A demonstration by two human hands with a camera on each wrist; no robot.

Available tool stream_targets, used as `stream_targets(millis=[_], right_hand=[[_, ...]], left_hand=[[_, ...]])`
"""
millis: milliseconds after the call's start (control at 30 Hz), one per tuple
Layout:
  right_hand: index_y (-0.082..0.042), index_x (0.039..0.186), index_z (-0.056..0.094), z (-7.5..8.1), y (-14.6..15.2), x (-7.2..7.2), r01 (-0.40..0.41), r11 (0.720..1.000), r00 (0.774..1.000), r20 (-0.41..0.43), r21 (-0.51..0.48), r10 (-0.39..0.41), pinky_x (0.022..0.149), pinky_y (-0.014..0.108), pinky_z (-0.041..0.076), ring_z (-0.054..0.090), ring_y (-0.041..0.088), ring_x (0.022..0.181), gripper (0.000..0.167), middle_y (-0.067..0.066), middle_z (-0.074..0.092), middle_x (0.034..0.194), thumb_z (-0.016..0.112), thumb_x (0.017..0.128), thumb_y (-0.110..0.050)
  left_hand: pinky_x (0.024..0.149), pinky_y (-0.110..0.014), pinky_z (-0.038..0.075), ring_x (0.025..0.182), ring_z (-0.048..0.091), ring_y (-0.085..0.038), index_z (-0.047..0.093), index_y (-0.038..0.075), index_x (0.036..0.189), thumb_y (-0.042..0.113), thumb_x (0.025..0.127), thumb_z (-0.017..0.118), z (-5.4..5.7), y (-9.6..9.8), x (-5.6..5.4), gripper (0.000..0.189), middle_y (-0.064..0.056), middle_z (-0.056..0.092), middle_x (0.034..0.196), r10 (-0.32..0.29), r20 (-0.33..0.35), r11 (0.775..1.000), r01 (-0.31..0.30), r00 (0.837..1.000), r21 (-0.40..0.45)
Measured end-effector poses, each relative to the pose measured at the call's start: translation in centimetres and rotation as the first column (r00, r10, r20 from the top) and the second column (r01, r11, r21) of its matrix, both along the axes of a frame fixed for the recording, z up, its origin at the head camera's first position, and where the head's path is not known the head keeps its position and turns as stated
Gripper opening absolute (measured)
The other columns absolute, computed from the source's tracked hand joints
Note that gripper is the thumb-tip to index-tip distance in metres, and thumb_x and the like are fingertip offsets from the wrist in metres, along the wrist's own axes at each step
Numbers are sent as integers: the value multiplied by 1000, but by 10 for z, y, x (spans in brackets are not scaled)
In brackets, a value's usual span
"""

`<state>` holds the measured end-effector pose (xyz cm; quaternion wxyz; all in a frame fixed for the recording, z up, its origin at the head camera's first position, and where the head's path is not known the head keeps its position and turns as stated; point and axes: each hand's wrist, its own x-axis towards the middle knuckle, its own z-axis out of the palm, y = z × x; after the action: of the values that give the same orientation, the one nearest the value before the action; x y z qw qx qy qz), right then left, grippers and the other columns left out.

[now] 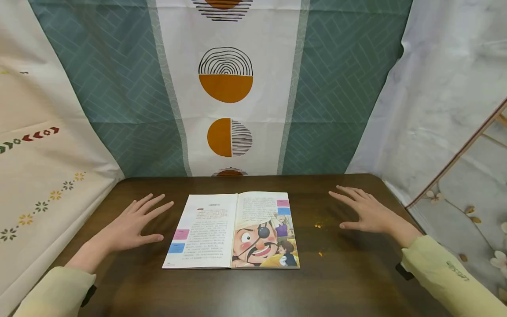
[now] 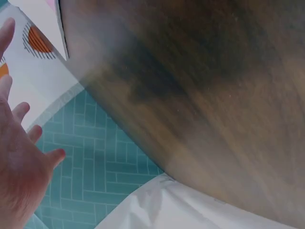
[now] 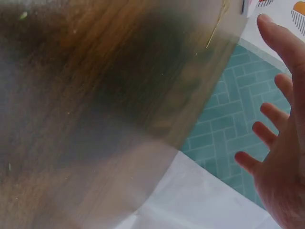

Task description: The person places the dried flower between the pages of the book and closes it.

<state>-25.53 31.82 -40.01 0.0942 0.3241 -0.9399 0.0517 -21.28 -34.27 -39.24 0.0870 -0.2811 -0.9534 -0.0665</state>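
Observation:
An open book (image 1: 210, 233) lies flat on the dark wooden table, text on its left page and a cartoon of a figure with an eye patch on its right page. To the left of the book my left hand (image 1: 132, 224) hovers with fingers spread, holding nothing. On the other side, apart from the book, my right hand (image 1: 366, 213) is also spread and holds nothing. Each wrist view shows its own hand, the left hand (image 2: 21, 162) and the right hand (image 3: 283, 143), over the table with fingers apart. Only a corner of the book (image 2: 45, 21) enters the left wrist view.
The brown table (image 1: 253, 295) has rounded far corners. A patterned green and white curtain (image 1: 328, 88) hangs behind it, with pale cloths (image 1: 447, 110) at both sides. Small orange-yellow marks (image 1: 318, 226) show on the tabletop right of the book.

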Motion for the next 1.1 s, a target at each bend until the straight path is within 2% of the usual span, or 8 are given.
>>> stream_targets(millis=[233,400,533,700,933,1100], right_hand=[[-15,152,37,-4,2,-9,-75,997,997,-33,-27,74,100,62,38,40,39,134,92,16,36,155,83,77,-39],[-12,150,40,-6,0,-12,-92,994,996,7,-67,93,102,60,37,41,38,135,88,16,40,153,83,77,-35],[-14,148,45,-10,0,-17,-77,993,993,87,-85,85,102,60,39,44,39,134,83,15,45,150,83,77,-33],[-17,145,50,-15,2,-23,-51,995,979,194,-83,66,102,62,41,46,41,134,76,15,48,148,83,78,-30],[-17,140,56,-21,6,-26,-51,996,974,217,-79,67,98,59,44,51,39,130,68,14,53,142,83,78,-25],[-17,136,60,-24,7,-28,-52,996,970,232,-72,67,97,54,47,56,34,125,62,10,57,137,82,79,-24]], left_hand=[[103,-68,29,141,31,-49,36,26,153,46,82,76,-5,8,4,84,-8,29,160,-20,-39,1000,21,999,10],[102,-65,35,137,35,-48,35,26,153,46,82,77,-9,13,9,85,-13,34,157,0,-48,1000,1,999,14],[98,-65,41,135,37,-47,35,24,153,42,85,75,-13,14,13,82,-16,35,155,7,-16,999,-7,1000,31],[93,-64,45,133,40,-46,35,23,153,42,87,73,-16,15,22,78,-16,35,154,10,63,998,-15,998,68],[92,-58,46,130,43,-39,36,20,153,41,86,74,-20,24,33,80,-13,38,153,3,87,993,-13,996,118],[93,-58,45,130,45,-38,36,19,153,40,87,74,-25,30,38,79,-14,40,151,6,133,986,-28,991,165]])
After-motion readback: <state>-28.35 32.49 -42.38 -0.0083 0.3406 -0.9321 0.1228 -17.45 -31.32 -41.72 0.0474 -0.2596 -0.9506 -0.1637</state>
